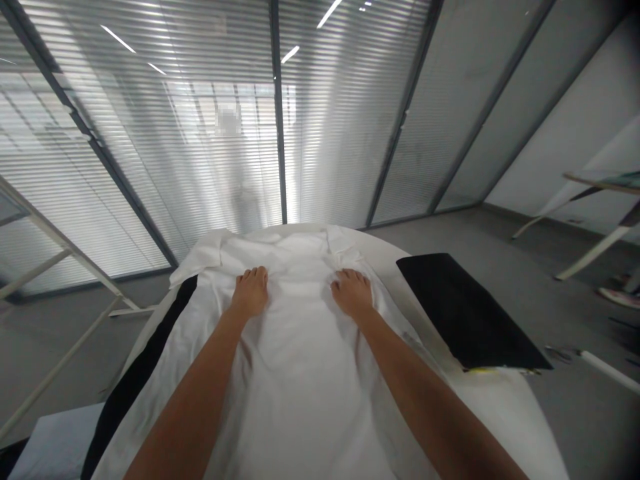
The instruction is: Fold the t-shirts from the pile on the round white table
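Note:
A white garment (305,347), which looks like a shirt, lies spread with soft creases over a rounded white table (390,250). My left hand (251,292) is closed on its upper left part, fingers curled into the cloth. Level with it on the right, my right hand (353,291) also has its fingers bent around the fabric. Between the two hands the cloth runs fairly flat, and its far edge is bunched near the table's far end. A black strip of material (150,363) shows along the garment's left side.
A flat black panel (470,313) lies on the table's right side. To the left stands a pale metal frame (65,247). Glass partitions with blinds (340,133) rise beyond the table. Another table (605,181) is at far right.

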Demonstrator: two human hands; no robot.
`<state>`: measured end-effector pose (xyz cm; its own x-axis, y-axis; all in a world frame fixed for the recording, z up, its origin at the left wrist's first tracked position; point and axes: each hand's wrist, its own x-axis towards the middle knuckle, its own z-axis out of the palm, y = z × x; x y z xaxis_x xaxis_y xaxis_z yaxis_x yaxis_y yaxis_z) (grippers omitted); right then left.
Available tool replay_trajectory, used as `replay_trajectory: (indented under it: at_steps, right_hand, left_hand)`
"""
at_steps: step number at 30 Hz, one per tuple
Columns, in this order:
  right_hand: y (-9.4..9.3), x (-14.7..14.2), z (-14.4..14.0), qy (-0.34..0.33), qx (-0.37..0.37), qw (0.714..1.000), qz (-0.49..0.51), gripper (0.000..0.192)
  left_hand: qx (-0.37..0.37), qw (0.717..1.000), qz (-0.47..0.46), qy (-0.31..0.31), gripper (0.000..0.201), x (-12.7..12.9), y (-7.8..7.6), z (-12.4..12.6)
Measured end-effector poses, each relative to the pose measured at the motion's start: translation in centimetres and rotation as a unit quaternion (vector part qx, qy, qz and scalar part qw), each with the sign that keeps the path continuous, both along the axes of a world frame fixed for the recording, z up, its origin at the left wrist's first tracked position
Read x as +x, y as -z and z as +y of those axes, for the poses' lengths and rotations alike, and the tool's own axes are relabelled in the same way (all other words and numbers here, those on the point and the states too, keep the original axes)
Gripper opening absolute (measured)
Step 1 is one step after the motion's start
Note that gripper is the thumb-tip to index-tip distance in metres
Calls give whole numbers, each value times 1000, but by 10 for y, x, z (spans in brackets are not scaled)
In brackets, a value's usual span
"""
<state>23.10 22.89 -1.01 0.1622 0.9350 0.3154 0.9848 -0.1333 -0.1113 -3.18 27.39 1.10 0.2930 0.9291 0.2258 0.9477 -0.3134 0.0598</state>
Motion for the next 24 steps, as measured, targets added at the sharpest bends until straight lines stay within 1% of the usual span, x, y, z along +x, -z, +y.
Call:
replay_trajectory:
  at_steps: [2,4,7,10,15,20,22,24]
  right_hand:
    - [1,-1,-8,-16,-3,1000,-8,34]
    - [4,-1,-17,-28,-3,999,-15,39]
    - [10,0,-29,-31,-14,999,-22,51]
    - [14,3,-39,-29,-30,999,-22,58]
    - [17,3,-53,-12,-20,999,-26,59]
    - [6,-4,-67,2,-13,999,-53,52]
    - [1,-7,-71,8,-11,998,-63,47]
    - [-3,-9,-74,19,-11,997,-71,45]
  left_hand:
    - [-48,998,22,18,24,1,-4,-2]
    - [-92,994,43,31,25,2,-9,-5]
    - [-134,989,56,35,27,4,-19,-9]
    - [-173,981,67,59,30,7,-30,-13]
    - [-222,967,83,95,31,13,-43,-23]
    - [-264,953,82,126,28,18,-54,-34]
    - [-283,948,81,124,29,18,-60,-37]
    - [-305,943,74,108,29,18,-65,-39]
